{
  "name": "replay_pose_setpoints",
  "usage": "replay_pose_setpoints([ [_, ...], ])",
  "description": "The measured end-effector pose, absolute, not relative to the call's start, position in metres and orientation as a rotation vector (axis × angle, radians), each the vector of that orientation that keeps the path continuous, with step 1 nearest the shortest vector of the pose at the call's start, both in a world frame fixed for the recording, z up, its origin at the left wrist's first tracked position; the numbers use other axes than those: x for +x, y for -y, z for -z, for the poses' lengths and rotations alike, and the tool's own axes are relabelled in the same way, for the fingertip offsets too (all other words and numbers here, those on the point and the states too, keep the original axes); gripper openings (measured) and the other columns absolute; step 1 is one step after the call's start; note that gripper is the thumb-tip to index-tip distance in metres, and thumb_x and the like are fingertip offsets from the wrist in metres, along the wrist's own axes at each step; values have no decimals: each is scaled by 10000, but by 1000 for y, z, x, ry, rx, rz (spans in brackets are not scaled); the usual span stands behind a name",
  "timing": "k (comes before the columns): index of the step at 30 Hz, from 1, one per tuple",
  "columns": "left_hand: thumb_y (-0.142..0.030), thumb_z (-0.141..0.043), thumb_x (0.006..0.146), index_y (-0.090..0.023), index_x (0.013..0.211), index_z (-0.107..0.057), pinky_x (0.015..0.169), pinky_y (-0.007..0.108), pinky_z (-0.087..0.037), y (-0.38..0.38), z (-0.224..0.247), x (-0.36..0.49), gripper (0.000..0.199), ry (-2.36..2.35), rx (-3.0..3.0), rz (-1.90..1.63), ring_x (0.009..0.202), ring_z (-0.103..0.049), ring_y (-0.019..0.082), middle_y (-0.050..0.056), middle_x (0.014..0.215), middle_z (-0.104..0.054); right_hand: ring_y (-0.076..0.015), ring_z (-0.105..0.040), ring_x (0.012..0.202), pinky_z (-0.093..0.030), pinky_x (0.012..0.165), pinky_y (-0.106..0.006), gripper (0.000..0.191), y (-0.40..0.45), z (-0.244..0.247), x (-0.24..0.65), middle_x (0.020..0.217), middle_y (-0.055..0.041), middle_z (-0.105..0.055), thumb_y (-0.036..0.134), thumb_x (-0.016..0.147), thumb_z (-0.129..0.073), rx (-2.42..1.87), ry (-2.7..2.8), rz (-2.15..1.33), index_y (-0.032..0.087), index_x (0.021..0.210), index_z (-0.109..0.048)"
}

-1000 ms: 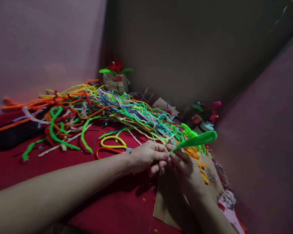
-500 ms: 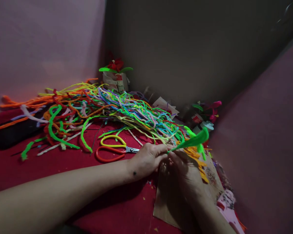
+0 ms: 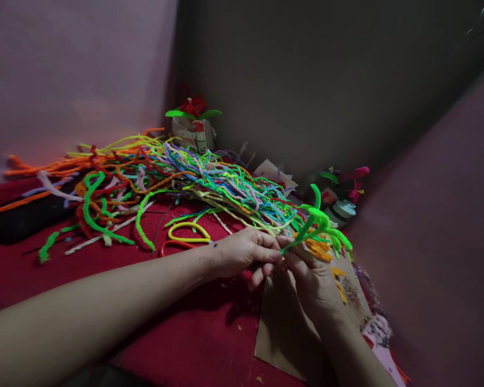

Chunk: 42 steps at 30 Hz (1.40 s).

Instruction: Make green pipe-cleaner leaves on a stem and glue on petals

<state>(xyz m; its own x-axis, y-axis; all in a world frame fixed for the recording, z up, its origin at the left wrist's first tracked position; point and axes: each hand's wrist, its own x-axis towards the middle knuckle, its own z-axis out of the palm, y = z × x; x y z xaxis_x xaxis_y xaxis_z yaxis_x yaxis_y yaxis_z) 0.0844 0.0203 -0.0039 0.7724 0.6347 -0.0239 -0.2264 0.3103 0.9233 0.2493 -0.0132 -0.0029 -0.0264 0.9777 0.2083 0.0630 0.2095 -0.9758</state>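
Observation:
Between my two hands is a bunch of green pipe-cleaner leaves (image 3: 318, 217), its narrow stem end pinched and the loops fanning up to the right. My left hand (image 3: 252, 252) is closed on the stem end with thumb and fingers. My right hand (image 3: 314, 279) also grips the stem, its fingertips meeting the left ones. Just behind my left wrist lie scissors (image 3: 189, 232) with one yellow and one red handle; their blades are hidden by the hand. Orange pipe-cleaner pieces (image 3: 318, 250) lie beyond my right hand, partly covered by it.
A big heap of multicoloured pipe cleaners (image 3: 226, 183) spreads over the red cloth (image 3: 185, 333). Brown cardboard (image 3: 282, 333) lies under my hands. A red flower (image 3: 193, 105) in a small carton and a pink flower (image 3: 357, 180) stand behind. A pink tool (image 3: 381, 349) is at right.
The green leaves have turned and now show as several separate loops spread apart. My left hand and forearm have shifted slightly up, covering more of the scissors.

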Motion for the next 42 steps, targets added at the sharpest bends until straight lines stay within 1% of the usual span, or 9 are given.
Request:
replay_pose_setpoints([
  [4,-183,-568,761,-121,700,-552,312,177,-397,-23,7,84,89,-335,1022,-497,283,-448,58,-41,505,-548,-239,-603,952,-439,880,-376,211,15,1,248,887,-13,-715,288,690,-679,-1021,1308,-1166,267,894,-732],
  [9,-224,-518,805,-121,745,-559,358,190,-408,-20,3,89,126,-374,1109,-559,317,-466,63,-39,530,-540,-223,-648,793,-490,755,-362,138,18,0,241,813,-26,-716,297,703,-657,-946,1189,-1332,257,816,-726],
  [13,-221,-456,851,-136,759,-584,470,192,-420,-9,4,96,179,-712,1607,-774,442,-538,81,-17,589,-562,-208,-627,840,-485,751,-330,99,17,2,239,903,-21,-698,255,743,-616,-953,1179,-1269,236,784,-704],
  [17,-220,-499,844,-168,997,-606,637,243,-455,0,14,98,194,-1061,2255,-987,709,-616,160,42,794,-654,-193,-591,858,-460,765,-296,146,17,6,242,912,1,-682,251,716,-647,-1056,1198,-1154,225,850,-697],
  [21,-196,-443,875,-184,996,-617,569,209,-417,-2,20,95,213,-1086,2448,-1020,618,-588,131,23,735,-654,-180,-574,781,-432,713,-277,107,19,5,245,785,9,-667,281,708,-661,-1212,1260,-1121,204,772,-697],
  [25,-164,-477,851,-187,898,-651,546,167,-394,-5,13,94,182,-979,2211,-1078,563,-551,86,-16,641,-620,-181,-571,771,-427,702,-272,94,19,4,243,671,13,-631,300,714,-661,-1185,1266,-1176,213,679,-677],
  [29,-210,-473,850,-158,795,-623,433,150,-375,-6,7,96,169,-878,1736,-943,404,-494,54,-60,511,-516,-170,-587,754,-452,711,-287,95,20,5,242,775,-3,-659,279,717,-664,-1026,1152,-1356,215,784,-687],
  [35,-232,-499,829,-129,633,-502,332,134,-346,-10,5,97,221,-609,1249,-776,300,-476,44,-57,463,-510,-155,-570,659,-445,712,-287,104,15,10,251,667,9,-656,295,716,-665,-1103,1309,-1159,202,747,-700],
  [42,-265,-549,805,-123,778,-543,325,201,-442,-18,8,91,145,-280,951,-524,274,-405,49,-61,493,-528,-189,-617,799,-465,793,-325,121,16,4,244,809,5,-703,245,684,-675,-908,1204,-1281,267,795,-718],
])
